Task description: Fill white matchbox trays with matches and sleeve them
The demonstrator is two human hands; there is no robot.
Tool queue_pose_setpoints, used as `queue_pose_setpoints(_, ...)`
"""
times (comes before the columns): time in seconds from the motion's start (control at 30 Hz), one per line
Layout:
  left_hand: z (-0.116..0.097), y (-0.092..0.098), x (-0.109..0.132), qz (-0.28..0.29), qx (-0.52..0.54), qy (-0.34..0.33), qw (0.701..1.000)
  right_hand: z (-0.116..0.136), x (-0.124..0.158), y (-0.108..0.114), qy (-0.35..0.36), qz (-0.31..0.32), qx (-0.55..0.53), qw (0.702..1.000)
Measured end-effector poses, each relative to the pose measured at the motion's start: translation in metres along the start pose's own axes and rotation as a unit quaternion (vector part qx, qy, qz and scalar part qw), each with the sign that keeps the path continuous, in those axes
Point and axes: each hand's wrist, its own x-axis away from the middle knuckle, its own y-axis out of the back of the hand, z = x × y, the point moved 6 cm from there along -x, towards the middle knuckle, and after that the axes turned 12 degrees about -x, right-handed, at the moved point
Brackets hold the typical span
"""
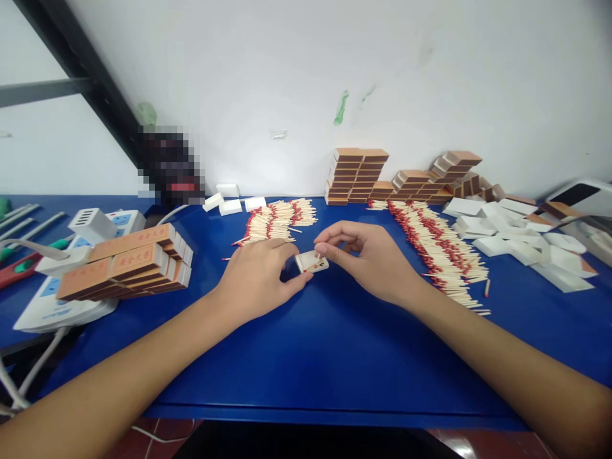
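On the blue table, my left hand (255, 277) steadies a small white matchbox tray (306, 259) between thumb and fingers. Inside the tray lie a few matches, too small to count surely. From the other side, my right hand (370, 258) reaches over the tray with thumb and forefinger pinched on a matchstick (319, 254), mostly hidden by the fingertips. Loose red-tipped matches (275, 220) spread behind my left hand. A longer heap of matches (437, 252) lies to the right of my right hand.
Stacked matchboxes (356, 175) stand against the wall. White empty trays (516, 233) pile up at the right, beside a dark-screened device (574, 194). More matchboxes (129, 261) rest on a white power strip (71, 315) at the left. A few white trays (231, 206) sit at the back.
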Motion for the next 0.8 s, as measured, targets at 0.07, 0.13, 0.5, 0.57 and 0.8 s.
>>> queue_pose_setpoints(0.07,0.002,0.001,-0.001,-0.001,0.009,0.009,1.0,-0.003,0.001,-0.001,-0.006,-0.016,0.0,1.0)
queue_pose_setpoints(0.13,0.006,0.003,-0.003,-0.004,0.015,0.013,1.0,-0.005,0.002,-0.002,0.004,-0.033,0.025,0.999)
queue_pose_setpoints(0.5,0.012,0.02,-0.005,-0.088,0.034,-0.036,0.995,-0.013,0.003,0.001,0.008,-0.132,-0.037,0.991)
queue_pose_setpoints(0.57,0.009,0.02,-0.004,-0.087,0.033,-0.047,0.995,-0.013,0.003,0.002,0.01,-0.133,-0.04,0.99)
queue_pose_setpoints(0.8,0.011,0.021,-0.006,-0.109,-0.001,-0.072,0.991,-0.009,0.002,0.001,0.047,-0.091,0.045,0.994)
